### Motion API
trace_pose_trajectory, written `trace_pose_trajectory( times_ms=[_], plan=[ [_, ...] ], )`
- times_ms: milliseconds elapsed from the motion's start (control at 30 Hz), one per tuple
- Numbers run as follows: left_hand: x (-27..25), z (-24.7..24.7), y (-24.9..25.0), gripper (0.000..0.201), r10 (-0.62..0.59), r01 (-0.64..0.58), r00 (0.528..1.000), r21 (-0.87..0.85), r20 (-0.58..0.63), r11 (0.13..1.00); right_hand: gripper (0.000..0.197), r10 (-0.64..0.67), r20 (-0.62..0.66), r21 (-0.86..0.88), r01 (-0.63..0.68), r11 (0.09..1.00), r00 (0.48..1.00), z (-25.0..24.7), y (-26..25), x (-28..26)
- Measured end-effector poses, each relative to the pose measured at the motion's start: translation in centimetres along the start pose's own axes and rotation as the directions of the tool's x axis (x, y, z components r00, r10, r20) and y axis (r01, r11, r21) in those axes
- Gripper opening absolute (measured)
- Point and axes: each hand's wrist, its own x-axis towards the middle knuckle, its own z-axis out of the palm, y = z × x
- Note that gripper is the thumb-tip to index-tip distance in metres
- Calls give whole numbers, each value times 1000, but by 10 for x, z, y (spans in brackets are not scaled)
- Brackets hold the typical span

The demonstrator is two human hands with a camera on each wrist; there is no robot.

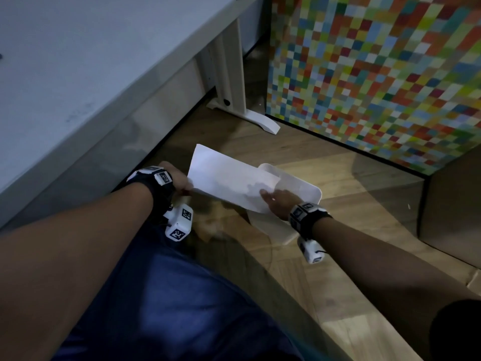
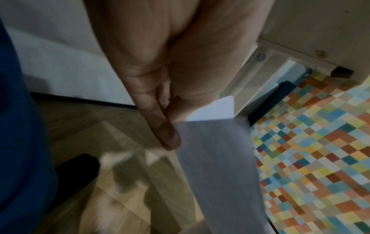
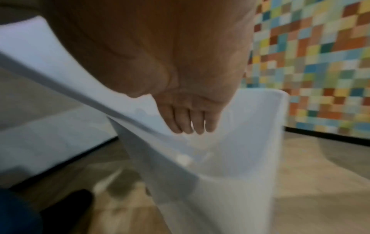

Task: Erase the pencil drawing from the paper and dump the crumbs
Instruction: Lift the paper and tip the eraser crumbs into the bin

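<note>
A white sheet of paper [image 1: 223, 175] hangs tilted over a white plastic bin [image 1: 313, 190] that stands on the wooden floor, its lower right end over the bin's mouth. My left hand [image 1: 182, 182] pinches the sheet's left edge; in the left wrist view its fingers [image 2: 166, 134] clamp the paper [image 2: 216, 166]. My right hand [image 1: 276, 198] holds the sheet's right end, thumb on top and fingers beneath. From the right wrist, those fingers [image 3: 192, 123] hang beside the paper [image 3: 50, 63] above the bin [image 3: 260, 142]. No drawing shows on the sheet. A pale blurred speck lies inside the bin.
A white desk [image 1: 65, 74] fills the upper left, and its leg and foot [image 1: 234, 82] stand just beyond the paper. A multicoloured checkered panel [image 1: 377, 74] runs along the right. My blue-clad leg [image 1: 169, 295] is below the hands.
</note>
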Motion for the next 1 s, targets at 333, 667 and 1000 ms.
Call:
trace_pose_trajectory(
  times_ms=[333, 667, 1000],
  plan=[
    [-5, 12, 11, 46, 45, -48, 998, -74, -41, 996, 65, -378, 108, 263, 340, 903, 919, 8, -39, -42],
    [3, 25, 3, 67, 32, -31, 999, -96, 10, 995, 54, -511, 10, 186, 501, 845, 859, 1, -62, -9],
    [44, 27, 0, 77, 26, -25, 1000, -36, 8, 999, 76, -107, 278, 153, 66, 986, 955, 7, 0, 2]
  ],
)
